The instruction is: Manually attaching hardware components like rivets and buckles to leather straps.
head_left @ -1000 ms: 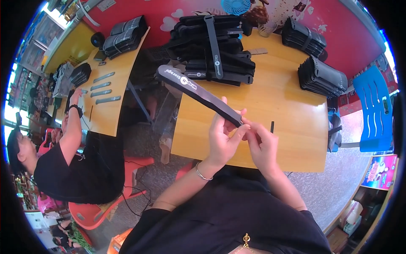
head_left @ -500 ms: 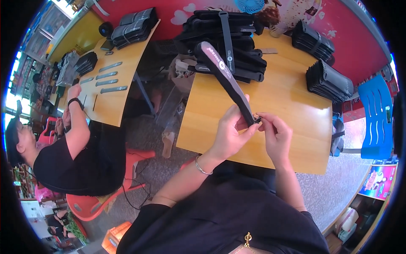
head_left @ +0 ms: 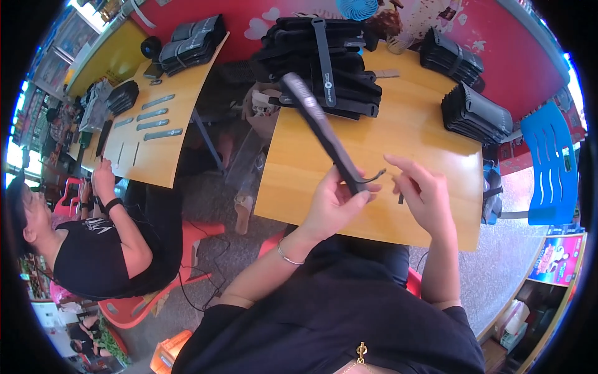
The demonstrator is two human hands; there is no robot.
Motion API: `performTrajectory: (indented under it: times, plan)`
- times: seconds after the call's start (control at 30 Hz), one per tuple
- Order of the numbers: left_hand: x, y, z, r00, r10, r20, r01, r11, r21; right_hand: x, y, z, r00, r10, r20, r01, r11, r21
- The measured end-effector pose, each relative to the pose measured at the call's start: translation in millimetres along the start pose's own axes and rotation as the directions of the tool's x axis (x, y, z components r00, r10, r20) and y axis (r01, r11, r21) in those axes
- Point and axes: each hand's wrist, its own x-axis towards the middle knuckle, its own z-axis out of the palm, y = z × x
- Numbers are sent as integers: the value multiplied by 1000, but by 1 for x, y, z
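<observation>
My left hand (head_left: 333, 202) grips the near end of a long black strap-like piece (head_left: 321, 128), which rises away from me over the wooden table (head_left: 430, 143). A thin curved tab sticks out of that near end toward my right hand (head_left: 427, 193). My right hand hovers just right of the tab, fingers spread, holding nothing. A small dark stick (head_left: 400, 198) lies on the table under my right fingers.
A big pile of black straps (head_left: 324, 62) covers the table's far side, with smaller stacks (head_left: 476, 112) at the right. A blue chair (head_left: 551, 168) stands to the right. On the left, a seated person (head_left: 93, 249) works at a second table (head_left: 159, 124).
The long strap has swung more upright and to the right. My right hand has let go of its near end and drawn back, fingers now spread.
</observation>
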Motion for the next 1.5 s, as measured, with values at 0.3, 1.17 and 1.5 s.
performTrajectory:
  times: [0.3, 1.17, 1.5]
  plan:
    - [-9, -3, 23, 999, 15, 34, -15, 1000, -9, -35, -4, 5, 998, -59, 38, 51, 983, 178]
    - [-19, -7, 3, 872, -411, 266, 406, 911, 77, -32, 47, -26, 892, 443, 87, -433, 788, 438]
    - [-45, 37, -71, 676, -685, 270, 696, 715, 72, -25, 123, -59, 858, 507, -83, -409, 771, 489]
